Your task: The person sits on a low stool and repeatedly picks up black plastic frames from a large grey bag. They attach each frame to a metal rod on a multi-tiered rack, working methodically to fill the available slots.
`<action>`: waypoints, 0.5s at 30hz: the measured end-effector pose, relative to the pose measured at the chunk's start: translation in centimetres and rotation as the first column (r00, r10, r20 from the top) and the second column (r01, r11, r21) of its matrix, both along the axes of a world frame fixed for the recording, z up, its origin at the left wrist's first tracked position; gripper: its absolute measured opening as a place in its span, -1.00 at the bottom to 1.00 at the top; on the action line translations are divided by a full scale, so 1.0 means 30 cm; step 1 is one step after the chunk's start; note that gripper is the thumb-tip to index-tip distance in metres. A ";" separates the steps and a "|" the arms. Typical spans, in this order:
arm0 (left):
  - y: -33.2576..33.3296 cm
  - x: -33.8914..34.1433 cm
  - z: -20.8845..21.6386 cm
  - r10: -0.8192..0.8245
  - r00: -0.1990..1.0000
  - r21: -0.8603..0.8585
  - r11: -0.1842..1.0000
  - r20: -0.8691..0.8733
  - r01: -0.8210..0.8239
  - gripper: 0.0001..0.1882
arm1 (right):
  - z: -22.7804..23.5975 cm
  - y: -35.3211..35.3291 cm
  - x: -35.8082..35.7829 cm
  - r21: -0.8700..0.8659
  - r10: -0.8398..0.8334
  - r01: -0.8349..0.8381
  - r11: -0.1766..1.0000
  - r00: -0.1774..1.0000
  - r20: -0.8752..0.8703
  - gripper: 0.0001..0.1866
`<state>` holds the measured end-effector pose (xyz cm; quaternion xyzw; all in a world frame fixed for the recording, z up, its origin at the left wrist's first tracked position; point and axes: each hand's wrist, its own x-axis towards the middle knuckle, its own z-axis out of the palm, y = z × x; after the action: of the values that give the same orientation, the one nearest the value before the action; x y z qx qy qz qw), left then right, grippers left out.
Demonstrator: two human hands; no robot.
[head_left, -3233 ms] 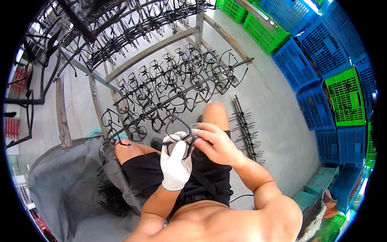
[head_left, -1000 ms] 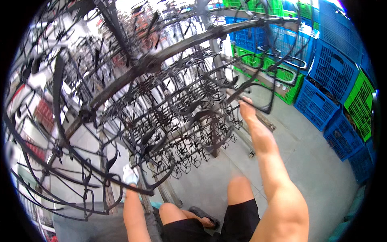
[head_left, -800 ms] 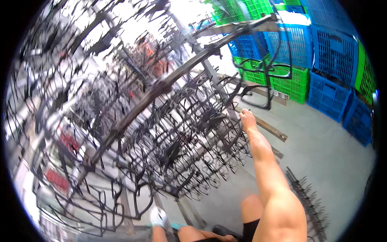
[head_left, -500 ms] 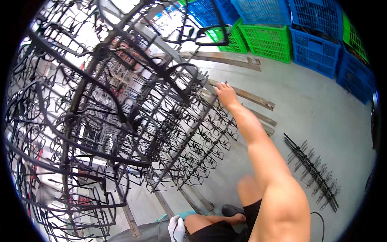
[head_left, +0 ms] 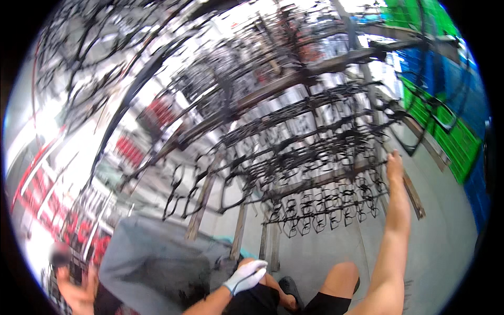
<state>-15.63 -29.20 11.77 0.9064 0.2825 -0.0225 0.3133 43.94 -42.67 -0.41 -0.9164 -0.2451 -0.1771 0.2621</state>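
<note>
My bare right hand (head_left: 395,164) reaches out to the right side of a rack, its fingers closed at the end of a dark rod (head_left: 320,181). Rows of black eyeglass frames (head_left: 304,223) hang from this rod and the ones around it. Motion blur smears the upper rows. My left hand (head_left: 249,276), in a white glove, is low in front of me over my knee, apart from the rack. Its fingers are curled together, and whatever may be in them is hidden.
Green crates (head_left: 443,136) and blue crates (head_left: 462,89) stand at the right. A grey cloth-covered thing (head_left: 142,257) sits at the lower left. Rack legs (head_left: 238,231) reach down to the floor. Another person's arm (head_left: 76,291) shows at the far lower left.
The view has swung to the left, so the rack and crates appear farther right. My right hand stays at the rod's end. My left hand and forearm have come further into view.
</note>
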 end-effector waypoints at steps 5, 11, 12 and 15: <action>-0.006 0.018 -0.035 -0.015 0.991 -0.321 0.945 0.132 0.057 -0.66 | 0.134 -0.086 -0.178 0.208 -0.045 0.015 0.978 0.990 0.137 -0.67; -0.241 0.228 0.018 -0.111 0.974 -0.595 0.776 0.197 0.209 -0.72 | 0.092 -0.505 -0.844 0.503 -0.035 0.023 0.864 0.999 0.014 -0.75; -0.277 0.240 0.002 -0.162 0.961 -0.569 0.779 0.223 0.263 -0.78 | 0.004 -0.593 -0.981 0.477 -0.121 0.126 0.870 0.992 -0.042 -0.77; -0.346 0.183 -0.140 -0.174 0.945 -0.610 0.728 0.278 0.313 -0.83 | -0.378 -0.912 -1.358 0.270 -0.273 0.406 0.873 0.865 -0.420 -0.82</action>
<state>-10.15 -39.58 7.58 0.7690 0.1021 -0.0674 0.6274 3.22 -70.02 -11.75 -0.9005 0.0119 -0.0863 0.4262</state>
